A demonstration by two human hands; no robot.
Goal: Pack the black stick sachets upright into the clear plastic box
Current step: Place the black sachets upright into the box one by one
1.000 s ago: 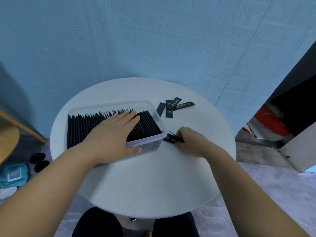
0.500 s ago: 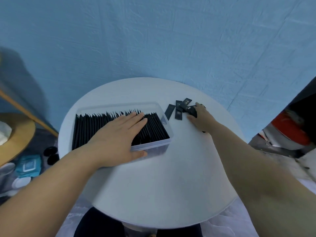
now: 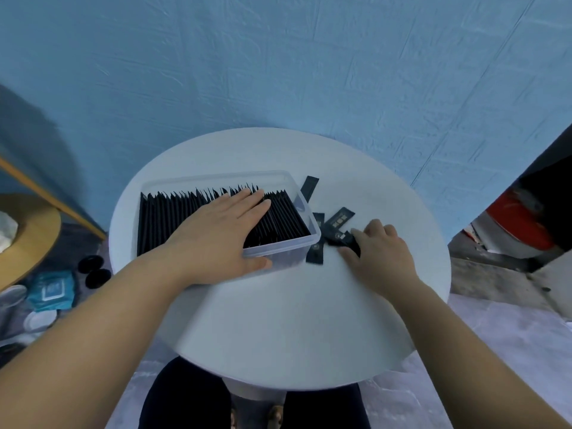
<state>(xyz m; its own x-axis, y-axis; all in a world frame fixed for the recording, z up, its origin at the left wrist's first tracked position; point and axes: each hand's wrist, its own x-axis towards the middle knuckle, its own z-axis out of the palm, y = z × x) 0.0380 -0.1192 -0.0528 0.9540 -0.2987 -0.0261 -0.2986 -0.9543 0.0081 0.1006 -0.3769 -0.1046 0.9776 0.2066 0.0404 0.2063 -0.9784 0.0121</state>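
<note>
Round white table [image 3: 278,320], blue textured wall [image 3: 278,72]; one clear plastic box [image 3: 305,193], loose black stick sachets beside it.

Box stands left of table centre, packed nearly full with upright sachets [image 3: 173,221] too numerous to count. Four loose sachets show outside its right wall: one [image 3: 310,187] lying apart near the far corner, one [image 3: 340,218] with printed face up, one [image 3: 316,246] against the box wall, one [image 3: 346,239] under the right hand. Left hand [image 3: 216,239] lies flat and open, palm down on the packed row, thumb against the near wall. Right hand [image 3: 379,252] has fingers curled, pinching that last sachet on the tabletop. Floor items at left: blue packet [image 3: 51,289], two dark discs [image 3: 94,270].
</note>
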